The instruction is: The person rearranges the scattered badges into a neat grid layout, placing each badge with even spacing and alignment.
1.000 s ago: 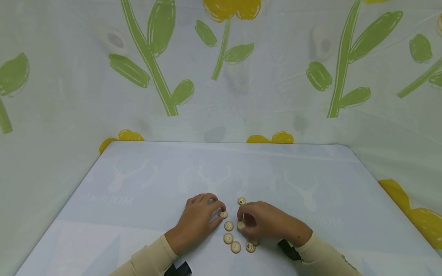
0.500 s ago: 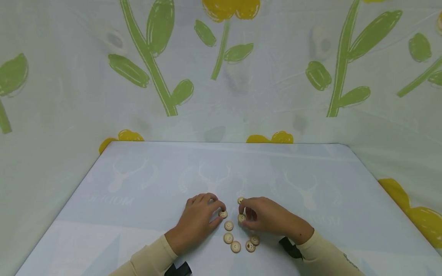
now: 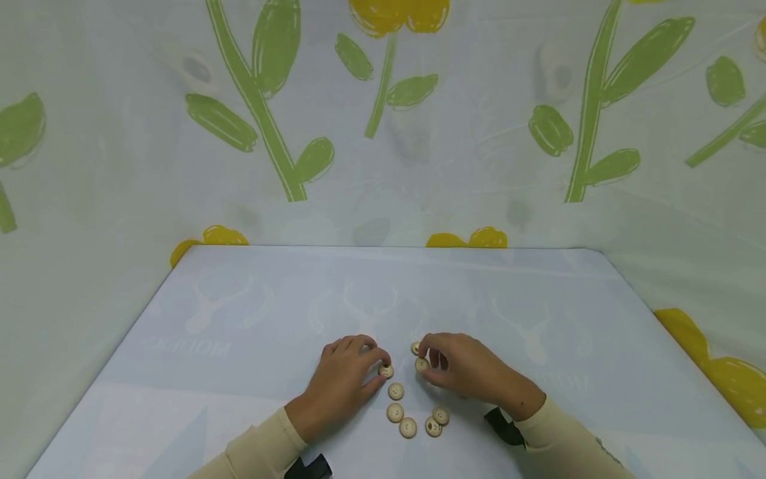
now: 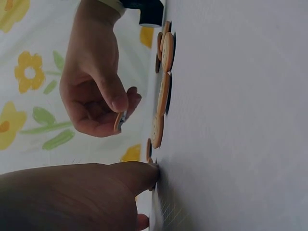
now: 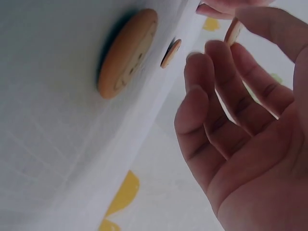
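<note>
My left hand [image 3: 344, 379] rests on the table and pinches a round wooden button [image 3: 386, 372] between thumb and forefinger. My right hand [image 3: 467, 369] holds another wooden button [image 3: 421, 364] between thumb and forefinger. In the left wrist view that held button [image 4: 118, 121] is raised off the surface. Just behind it in the head view lies a further button [image 3: 415, 348], partly covered by the right fingers. Below the left fingertips a button [image 3: 395, 391] lies flat. Closer to the front are two more on the left, one of them this button [image 3: 407, 428].
Two touching buttons [image 3: 437, 422] lie at the front right of the group. The pale table [image 3: 251, 306] carries faint deer prints. A flower-patterned cloth [image 3: 455, 166] hangs behind it. Black wrist gear [image 3: 308, 468] shows at the left sleeve.
My right hand has lifted its button and carried it away from me, toward the farthest button. The two buttons at the front right are now uncovered. My left hand has stayed in place.
</note>
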### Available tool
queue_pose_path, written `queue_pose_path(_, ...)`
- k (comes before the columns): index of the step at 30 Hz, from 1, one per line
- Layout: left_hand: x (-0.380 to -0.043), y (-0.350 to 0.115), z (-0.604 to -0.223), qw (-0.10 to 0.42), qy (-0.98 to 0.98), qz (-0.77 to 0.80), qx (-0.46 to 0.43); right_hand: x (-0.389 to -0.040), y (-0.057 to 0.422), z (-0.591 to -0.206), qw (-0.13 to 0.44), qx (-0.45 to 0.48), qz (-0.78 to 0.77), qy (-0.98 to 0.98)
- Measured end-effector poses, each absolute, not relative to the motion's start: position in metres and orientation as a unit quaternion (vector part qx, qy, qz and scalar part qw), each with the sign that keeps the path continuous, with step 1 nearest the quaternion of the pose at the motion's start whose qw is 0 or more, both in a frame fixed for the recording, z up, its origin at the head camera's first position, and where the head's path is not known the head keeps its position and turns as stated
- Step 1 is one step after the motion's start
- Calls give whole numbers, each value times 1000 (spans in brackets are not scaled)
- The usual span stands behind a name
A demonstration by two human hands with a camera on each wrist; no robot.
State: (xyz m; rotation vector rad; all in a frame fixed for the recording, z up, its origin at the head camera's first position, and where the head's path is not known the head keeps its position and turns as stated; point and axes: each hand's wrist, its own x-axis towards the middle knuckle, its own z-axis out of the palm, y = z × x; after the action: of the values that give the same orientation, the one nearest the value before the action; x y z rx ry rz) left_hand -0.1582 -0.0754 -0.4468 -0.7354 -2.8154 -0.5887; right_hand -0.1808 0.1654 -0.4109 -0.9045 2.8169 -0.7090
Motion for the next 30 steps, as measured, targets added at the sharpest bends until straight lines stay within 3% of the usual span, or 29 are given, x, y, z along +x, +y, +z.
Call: queue_pose_path(30, -158, -76, -449, 85, -946, -193, -247, -190, 170, -412, 61, -205, -221, 951)
